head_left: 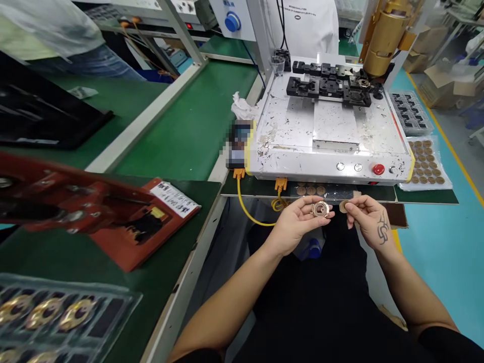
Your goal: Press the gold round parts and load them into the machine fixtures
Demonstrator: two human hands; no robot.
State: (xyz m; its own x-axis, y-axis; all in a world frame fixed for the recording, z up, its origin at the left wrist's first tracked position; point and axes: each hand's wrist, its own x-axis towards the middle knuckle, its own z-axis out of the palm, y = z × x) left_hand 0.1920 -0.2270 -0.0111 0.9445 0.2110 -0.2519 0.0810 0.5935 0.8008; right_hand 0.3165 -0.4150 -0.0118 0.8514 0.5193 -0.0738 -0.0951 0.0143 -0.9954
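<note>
My left hand holds a round gold-coloured watch case between thumb and fingers, its ring facing up. My right hand pinches a small round brown disc by its edge, a short gap to the right of the case. Both hands are just in front of the white bench machine. Close behind them, several brown discs lie in clear film on the dark green bench edge.
Black fixtures sit on the machine under a gold cylinder. More discs and a parts tray are at right. A red hand press and a tray of gold cases stand left. A yellow cable hangs near my left hand.
</note>
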